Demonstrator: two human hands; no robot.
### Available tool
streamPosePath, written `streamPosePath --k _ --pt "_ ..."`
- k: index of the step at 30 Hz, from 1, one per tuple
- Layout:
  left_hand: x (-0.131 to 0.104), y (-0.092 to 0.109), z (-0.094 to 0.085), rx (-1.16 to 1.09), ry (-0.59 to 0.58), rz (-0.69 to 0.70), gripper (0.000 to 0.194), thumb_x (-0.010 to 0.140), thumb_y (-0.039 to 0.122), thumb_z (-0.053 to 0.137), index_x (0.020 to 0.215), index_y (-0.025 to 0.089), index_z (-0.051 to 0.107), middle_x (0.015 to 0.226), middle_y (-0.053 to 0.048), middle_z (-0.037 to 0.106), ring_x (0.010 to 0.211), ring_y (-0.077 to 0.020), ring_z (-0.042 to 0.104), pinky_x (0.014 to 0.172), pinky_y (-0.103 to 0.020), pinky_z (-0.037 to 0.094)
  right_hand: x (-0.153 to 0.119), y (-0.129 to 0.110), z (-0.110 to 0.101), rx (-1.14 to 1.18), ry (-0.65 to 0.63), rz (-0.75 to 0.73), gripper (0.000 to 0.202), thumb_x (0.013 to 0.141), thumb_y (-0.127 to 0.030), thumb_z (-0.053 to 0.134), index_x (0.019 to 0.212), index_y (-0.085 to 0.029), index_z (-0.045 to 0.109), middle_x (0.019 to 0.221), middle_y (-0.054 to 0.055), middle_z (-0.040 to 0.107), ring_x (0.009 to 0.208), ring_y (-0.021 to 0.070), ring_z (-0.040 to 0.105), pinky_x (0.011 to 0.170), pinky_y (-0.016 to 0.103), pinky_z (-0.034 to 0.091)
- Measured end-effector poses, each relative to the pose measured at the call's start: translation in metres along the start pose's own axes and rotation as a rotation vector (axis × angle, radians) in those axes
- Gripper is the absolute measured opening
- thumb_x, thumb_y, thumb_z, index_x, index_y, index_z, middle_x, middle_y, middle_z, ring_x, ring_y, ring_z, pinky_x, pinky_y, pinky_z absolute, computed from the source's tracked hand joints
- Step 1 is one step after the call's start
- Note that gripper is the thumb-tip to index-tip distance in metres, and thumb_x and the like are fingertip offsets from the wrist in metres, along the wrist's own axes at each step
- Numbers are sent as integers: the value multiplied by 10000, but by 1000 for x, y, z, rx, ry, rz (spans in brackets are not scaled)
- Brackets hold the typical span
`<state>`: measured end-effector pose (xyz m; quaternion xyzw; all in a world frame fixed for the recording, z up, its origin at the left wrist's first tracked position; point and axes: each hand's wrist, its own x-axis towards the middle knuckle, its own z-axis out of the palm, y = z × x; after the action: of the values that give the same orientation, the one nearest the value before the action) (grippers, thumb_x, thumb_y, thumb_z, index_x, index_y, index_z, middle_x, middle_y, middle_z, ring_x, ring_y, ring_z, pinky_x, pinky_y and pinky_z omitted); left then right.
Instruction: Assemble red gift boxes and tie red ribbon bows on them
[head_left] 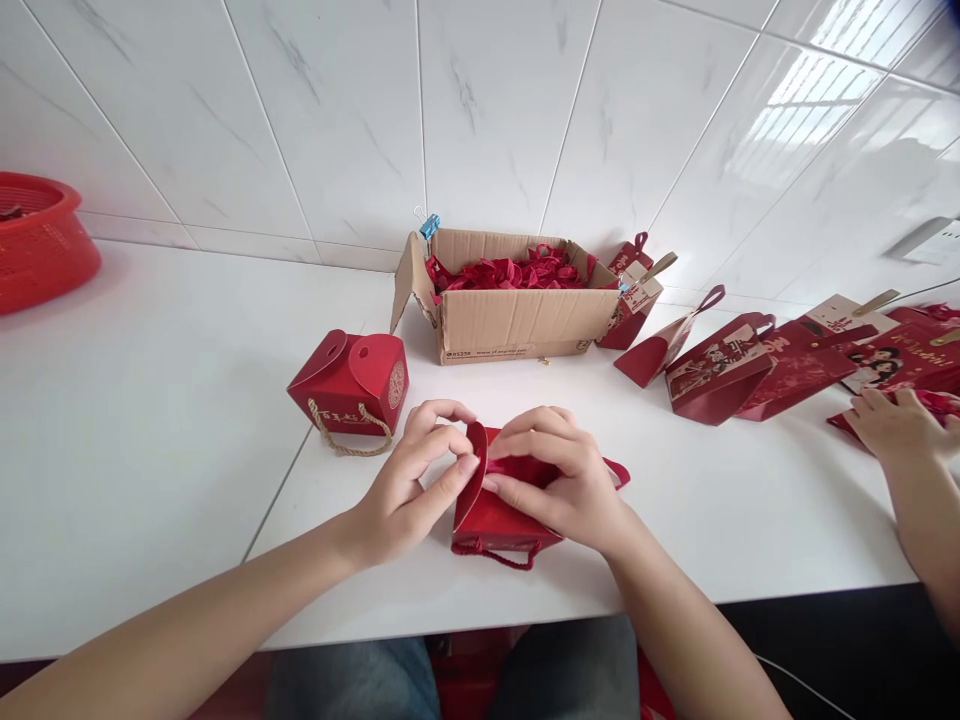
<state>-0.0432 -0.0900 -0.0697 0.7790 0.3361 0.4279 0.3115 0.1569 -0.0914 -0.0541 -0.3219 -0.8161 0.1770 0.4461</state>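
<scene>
In front of me on the white table stands a red gift box with a dark red rope handle hanging at its near side. Its top is partly open, with red material showing inside. My left hand pinches the box's curved left flap between thumb and fingers. My right hand reaches over the box, thumb and fingertips close together at the inner side of that same flap; whether they hold anything is hidden. Left of my hands sits a closed red gift box with a tan rope handle.
A cardboard box full of red ribbon-like pieces stands against the tiled wall. Several red gift boxes with loop handles line the right side. Another person's hand rests there. A red plastic basket is at far left.
</scene>
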Motion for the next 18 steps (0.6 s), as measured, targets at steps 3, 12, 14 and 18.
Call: streamPosePath --k 3,12,14,18 --pt "1 2 -2 -63 12 35 168 946 233 464 806 200 551 888 -35 475 886 -154 499 840 -301 432 1 -2 -2 11 -29 -4 400 744 -359 759 1088 -227 604 1093 68 681 1010 217 634 900 404 414" --pt "10 2 -12 -610 -77 -114 227 953 290 480 787 180 591 884 -39 563 780 -134 551 739 -284 462 2 -5 -4 -11 -154 51 394 774 -364 723 1117 -239 576 1037 29 705 954 191 640 925 389 389" --pt "14 2 -19 -794 -68 -120 217 945 297 495 796 188 608 914 -25 571 692 -104 558 678 -273 475 2 -5 -5 -5 -168 67 405 773 -362 722 1127 -241 569 1057 23 699 962 187 634 938 387 381" --pt "20 3 -39 -1002 21 -168 132 894 320 580 827 223 640 984 0 627 673 -106 608 621 -258 502 2 -3 -6 -1 -177 61 409 773 -367 715 1133 -245 562 1097 32 689 976 193 626 945 387 374"
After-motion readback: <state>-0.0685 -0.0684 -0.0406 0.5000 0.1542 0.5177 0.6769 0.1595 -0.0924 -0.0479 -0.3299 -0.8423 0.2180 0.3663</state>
